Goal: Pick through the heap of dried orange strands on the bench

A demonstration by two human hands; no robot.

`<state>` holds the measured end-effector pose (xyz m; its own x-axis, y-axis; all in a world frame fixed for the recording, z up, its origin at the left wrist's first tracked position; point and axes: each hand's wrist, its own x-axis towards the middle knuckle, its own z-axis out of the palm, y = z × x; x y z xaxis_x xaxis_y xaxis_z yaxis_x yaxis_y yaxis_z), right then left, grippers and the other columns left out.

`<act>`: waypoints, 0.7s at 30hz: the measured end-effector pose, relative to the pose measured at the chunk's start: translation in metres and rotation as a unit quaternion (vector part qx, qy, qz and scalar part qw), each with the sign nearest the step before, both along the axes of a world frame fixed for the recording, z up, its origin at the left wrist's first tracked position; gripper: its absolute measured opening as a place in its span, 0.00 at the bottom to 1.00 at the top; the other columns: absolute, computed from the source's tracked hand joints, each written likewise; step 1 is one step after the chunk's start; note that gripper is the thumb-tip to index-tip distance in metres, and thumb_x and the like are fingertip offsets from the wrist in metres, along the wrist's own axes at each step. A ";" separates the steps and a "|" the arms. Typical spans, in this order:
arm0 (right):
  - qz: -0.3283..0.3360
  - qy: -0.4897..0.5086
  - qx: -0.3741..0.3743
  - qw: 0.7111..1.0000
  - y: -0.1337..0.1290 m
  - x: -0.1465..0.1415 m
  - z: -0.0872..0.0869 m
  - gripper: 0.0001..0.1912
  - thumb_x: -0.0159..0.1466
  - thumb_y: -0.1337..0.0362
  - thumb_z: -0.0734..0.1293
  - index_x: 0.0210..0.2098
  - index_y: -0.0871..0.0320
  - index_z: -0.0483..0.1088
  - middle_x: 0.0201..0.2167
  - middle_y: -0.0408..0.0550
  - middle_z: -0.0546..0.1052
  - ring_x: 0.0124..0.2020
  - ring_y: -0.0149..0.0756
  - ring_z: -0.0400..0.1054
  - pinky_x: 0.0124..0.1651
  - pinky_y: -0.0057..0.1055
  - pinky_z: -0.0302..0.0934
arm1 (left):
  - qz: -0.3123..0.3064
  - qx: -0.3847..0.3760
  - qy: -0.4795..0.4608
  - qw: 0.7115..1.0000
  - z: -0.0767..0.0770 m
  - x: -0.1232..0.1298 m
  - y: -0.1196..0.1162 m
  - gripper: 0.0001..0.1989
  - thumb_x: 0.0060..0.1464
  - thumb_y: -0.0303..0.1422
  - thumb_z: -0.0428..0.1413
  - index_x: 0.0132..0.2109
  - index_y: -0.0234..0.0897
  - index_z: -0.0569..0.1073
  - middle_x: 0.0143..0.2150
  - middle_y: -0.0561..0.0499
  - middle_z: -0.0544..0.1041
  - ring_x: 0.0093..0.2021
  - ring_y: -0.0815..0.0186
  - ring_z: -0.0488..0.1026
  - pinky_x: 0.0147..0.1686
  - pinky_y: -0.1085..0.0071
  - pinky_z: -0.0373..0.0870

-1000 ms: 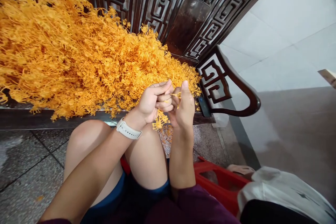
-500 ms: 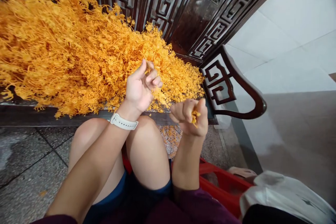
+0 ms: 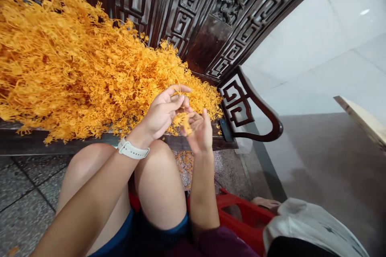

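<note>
A large heap of orange-yellow, thin-branched plastic sprigs lies on the dark wooden bench. My left hand, wearing a pale watch band on its wrist, is over the right part of the heap. Its thumb and fingers pinch a thin orange sprig, whose strand arcs up above the fingertips. Beneath them hangs an orange branched cluster, close to the fingers of my right hand. That hand is palm up with its fingers apart; whether it touches the cluster is hard to tell.
The dark carved bench has a latticed back and a curved armrest to the right. Orange bits litter the floor below. A red plastic stool and a white bag are at lower right, near a pale wall.
My right hand has opened from a fist around orange bits and moved left towards my left hand. My left hand now pinches a sprig. The view has shifted slightly.
</note>
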<state>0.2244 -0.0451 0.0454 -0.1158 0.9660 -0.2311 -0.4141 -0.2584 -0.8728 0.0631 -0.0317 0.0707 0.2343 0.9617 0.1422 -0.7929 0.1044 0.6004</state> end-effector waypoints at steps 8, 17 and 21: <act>0.183 0.020 0.002 0.983 -0.016 -0.023 0.024 0.21 0.73 0.40 0.58 0.42 0.51 0.64 0.21 0.39 0.75 0.17 0.31 0.65 0.22 0.27 0.61 | 0.009 0.075 0.073 0.994 -0.003 -0.003 -0.003 0.07 0.59 0.31 0.65 0.40 0.38 0.74 0.31 0.54 0.73 0.32 0.71 0.72 0.31 0.77 0.71; 0.046 0.079 0.016 0.996 -0.026 -0.036 0.020 0.15 0.72 0.53 0.67 0.35 0.55 0.64 0.18 0.30 0.54 0.17 0.22 0.37 0.20 0.21 0.40 | -0.004 0.082 0.041 0.996 0.003 -0.002 -0.007 0.08 0.58 0.33 0.65 0.42 0.38 0.75 0.33 0.52 0.77 0.39 0.65 0.80 0.39 0.71 0.75; -0.202 -0.092 0.122 0.967 -0.019 -0.034 0.011 0.21 0.71 0.45 0.64 0.31 0.53 0.60 0.22 0.34 0.56 0.20 0.26 0.45 0.22 0.25 0.46 | 0.055 0.005 0.070 0.996 0.003 0.009 -0.007 0.19 0.56 0.33 0.66 0.54 0.41 0.73 0.56 0.46 0.78 0.54 0.62 0.78 0.56 0.64 0.73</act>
<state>0.1906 -0.0639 0.0560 0.3034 0.9524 0.0286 -0.2695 0.1145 -0.9562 0.0718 -0.0391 0.0739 0.1459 0.9814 0.1249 -0.7071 0.0151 0.7070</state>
